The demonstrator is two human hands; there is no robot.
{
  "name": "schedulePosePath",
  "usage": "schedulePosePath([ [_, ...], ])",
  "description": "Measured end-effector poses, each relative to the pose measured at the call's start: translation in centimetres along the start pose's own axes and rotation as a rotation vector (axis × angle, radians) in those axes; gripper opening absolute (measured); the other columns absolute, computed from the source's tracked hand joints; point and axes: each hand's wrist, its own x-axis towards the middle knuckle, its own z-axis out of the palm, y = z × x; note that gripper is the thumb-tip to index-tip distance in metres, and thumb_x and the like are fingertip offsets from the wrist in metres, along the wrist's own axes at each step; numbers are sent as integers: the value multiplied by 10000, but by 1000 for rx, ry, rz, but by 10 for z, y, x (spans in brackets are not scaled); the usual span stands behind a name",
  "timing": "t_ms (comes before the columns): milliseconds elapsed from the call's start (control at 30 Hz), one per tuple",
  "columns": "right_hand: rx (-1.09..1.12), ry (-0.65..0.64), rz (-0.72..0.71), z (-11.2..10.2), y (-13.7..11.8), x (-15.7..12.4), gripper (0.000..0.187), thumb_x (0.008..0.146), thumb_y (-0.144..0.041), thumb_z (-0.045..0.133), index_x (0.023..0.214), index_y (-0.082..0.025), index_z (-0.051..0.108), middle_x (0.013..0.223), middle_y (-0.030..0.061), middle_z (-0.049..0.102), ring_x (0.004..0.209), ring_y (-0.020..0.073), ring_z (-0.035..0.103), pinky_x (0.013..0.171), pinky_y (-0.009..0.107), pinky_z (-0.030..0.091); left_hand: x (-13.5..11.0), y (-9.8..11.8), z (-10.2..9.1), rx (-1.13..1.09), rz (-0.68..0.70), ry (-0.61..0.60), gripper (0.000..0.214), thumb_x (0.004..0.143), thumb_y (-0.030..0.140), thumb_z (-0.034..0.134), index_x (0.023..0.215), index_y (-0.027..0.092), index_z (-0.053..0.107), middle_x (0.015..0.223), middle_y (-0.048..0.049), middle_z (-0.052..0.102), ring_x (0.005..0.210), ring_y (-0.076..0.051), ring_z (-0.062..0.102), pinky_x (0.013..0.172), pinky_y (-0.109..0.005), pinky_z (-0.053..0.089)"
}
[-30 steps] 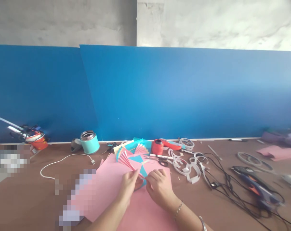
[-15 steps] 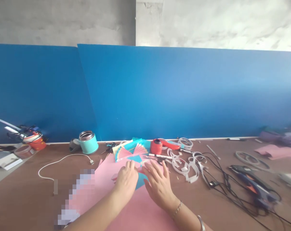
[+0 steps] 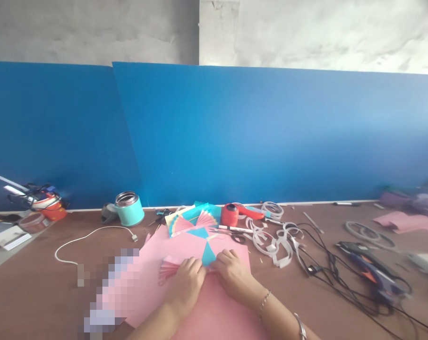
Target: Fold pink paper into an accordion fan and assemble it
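My left hand [image 3: 188, 283] has its fingers closed over a pleated pink paper [image 3: 168, 270], whose folds fan out beyond the hand's left side. Curled at the other end of that folded strip is my right hand [image 3: 235, 275], its fingertips mostly hidden. A blue paper piece [image 3: 209, 255] shows just above the gap between both hands. Beneath them lies a large pink paper sheet [image 3: 143, 293]. Farther up the sheet, a pink paper fan [image 3: 205, 220] with blue and yellow edging rests beside another blue paper piece [image 3: 199, 232].
Behind the sheet stand a turquoise cup [image 3: 131, 213] and a red tape dispenser [image 3: 229, 215]. White curled strips [image 3: 267, 242], scissors [image 3: 239, 239] and black cables [image 3: 336, 278] lie to the right, near a glue gun [image 3: 375, 278]. A white cable [image 3: 93, 232] lies left.
Both hands have drawn down toward me, and the right hand's spread fingers have curled in. More of the pleated pink paper and the blue piece now shows.
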Motion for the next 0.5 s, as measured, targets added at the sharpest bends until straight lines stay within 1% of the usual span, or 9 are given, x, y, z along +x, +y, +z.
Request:
schedulePosePath([
  [67,46,-44,34,-10,4,-3,167,770,-88,489,874,-179,583,854,30,589,811,174,460,714,303,277,0,0,1,10,-8,1,220,882,63,447,865,192,625,858,-19,592,839,-180,538,770,-312,410],
  [133,57,-72,69,-17,8,-5,183,728,-70,486,844,-175,580,867,34,596,837,178,470,727,304,278,1,1,0,17,-26,-19,213,881,71,457,869,196,630,866,-23,595,844,-179,544,760,-306,417],
  [200,49,-87,90,-22,12,-7,192,709,-65,484,822,-179,589,878,38,596,861,183,475,735,307,277,3,3,-4,33,-21,-50,219,887,90,460,942,214,632,877,-25,597,847,-181,549,742,-306,424],
  [267,31,-92,91,-22,14,-8,182,717,-66,481,799,-181,595,864,36,594,857,182,476,732,308,275,5,5,-8,66,-1,-74,233,889,99,456,983,222,631,884,-29,598,840,-186,550,722,-310,427],
  [333,-1,-77,79,-20,14,-7,165,739,-66,475,767,-179,592,834,33,593,827,176,475,716,310,269,6,6,-10,102,46,-80,232,881,80,453,946,206,636,882,-34,597,833,-191,546,719,-319,426],
  [367,-23,-61,75,-18,14,-6,158,748,-67,473,751,-176,587,822,34,592,809,174,472,705,312,266,7,6,-10,117,72,-68,235,876,64,447,926,195,636,878,-37,596,832,-194,543,725,-325,424],
  [433,-66,-31,71,-14,14,-4,149,765,-72,474,731,-170,581,814,40,592,783,172,466,685,315,259,7,6,-10,145,113,-33,254,874,43,425,941,181,628,871,-46,592,827,-199,535,738,-340,419],
  [500,-80,-26,77,-12,13,-3,146,781,-80,479,723,-166,583,807,45,596,770,171,466,679,312,261,6,6,-11,154,110,-17,272,881,45,406,987,181,616,870,-53,587,819,-201,529,733,-346,414],
])
